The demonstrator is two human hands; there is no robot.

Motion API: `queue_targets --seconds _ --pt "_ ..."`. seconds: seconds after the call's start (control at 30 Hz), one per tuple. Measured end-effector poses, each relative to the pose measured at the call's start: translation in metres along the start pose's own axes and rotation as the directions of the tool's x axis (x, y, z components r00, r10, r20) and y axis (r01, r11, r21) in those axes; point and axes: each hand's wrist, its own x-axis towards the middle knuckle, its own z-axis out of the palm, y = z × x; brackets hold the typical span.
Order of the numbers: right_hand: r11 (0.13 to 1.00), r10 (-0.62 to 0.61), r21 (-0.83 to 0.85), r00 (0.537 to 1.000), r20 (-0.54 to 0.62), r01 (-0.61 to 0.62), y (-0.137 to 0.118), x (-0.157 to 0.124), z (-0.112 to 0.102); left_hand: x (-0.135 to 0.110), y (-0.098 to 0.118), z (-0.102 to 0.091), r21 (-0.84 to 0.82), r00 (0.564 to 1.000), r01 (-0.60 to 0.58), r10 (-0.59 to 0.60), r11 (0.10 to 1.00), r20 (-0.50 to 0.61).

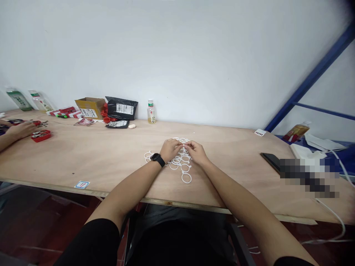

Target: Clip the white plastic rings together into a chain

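Note:
A pile of white plastic rings with small knobs lies on the wooden table in front of me. Over its far part, my left hand and my right hand meet fingertip to fingertip. Both pinch a small white piece between them, which looks like part of one of the rings; the fingers cover most of it. A black watch is on my left wrist. Several rings lie below and between my hands, and a few sit left of the watch.
Against the wall stand a cardboard box, a black parcel bag and a drink bottle. At far left, another person's hand is beside a red tray. A dark phone lies right, near white cables.

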Motion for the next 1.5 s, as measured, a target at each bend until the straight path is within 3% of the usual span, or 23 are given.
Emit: queue_targets --seconds 0.3,0.4,0.5,0.6,0.7,0.9,0.97,1.07,1.3,1.5 --pt "0.996 -0.043 -0.082 0.993 -0.113 0.034 -0.011 -0.002 0.009 -0.001 0.011 -0.002 0.098 0.997 0.060 -0.056 0.993 -0.044" --pt "0.997 -0.039 -0.075 0.992 -0.118 0.030 -0.004 0.003 0.002 0.000 0.007 -0.001 0.098 0.995 0.090 -0.084 0.991 -0.060" --pt "0.974 -0.063 -0.225 0.987 -0.147 0.029 0.014 0.011 -0.014 -0.001 0.003 -0.001 0.102 0.994 0.106 -0.103 0.989 -0.034" --pt "0.905 -0.082 -0.423 0.995 -0.056 0.050 0.036 0.019 -0.029 -0.002 0.001 -0.002 0.104 0.994 0.109 -0.110 0.989 0.006" --pt "0.850 -0.020 -0.526 0.999 0.033 0.034 0.051 0.027 -0.035 -0.002 0.002 -0.002 0.097 0.993 0.111 -0.115 0.989 0.039" --pt "0.753 0.115 -0.658 0.986 0.122 -0.007 0.051 0.040 -0.029 -0.003 0.003 0.000 0.081 0.992 0.115 -0.118 0.990 0.043" --pt "0.725 0.153 -0.688 0.980 0.128 -0.023 0.047 0.039 -0.027 -0.003 0.002 0.000 0.086 0.991 0.127 -0.130 0.988 0.039" --pt "0.702 0.167 -0.707 0.985 0.049 -0.084 0.043 0.033 -0.026 -0.003 0.002 -0.001 0.086 0.989 0.136 -0.140 0.987 0.038" --pt "0.785 -0.045 -0.619 0.999 -0.026 0.019 0.034 0.021 -0.031 -0.002 0.002 -0.001 0.099 0.989 0.144 -0.147 0.985 0.025" --pt "0.869 -0.129 -0.494 0.981 -0.143 0.042 0.021 0.018 -0.027 -0.003 -0.001 0.001 0.084 0.985 0.172 -0.174 0.981 0.017"
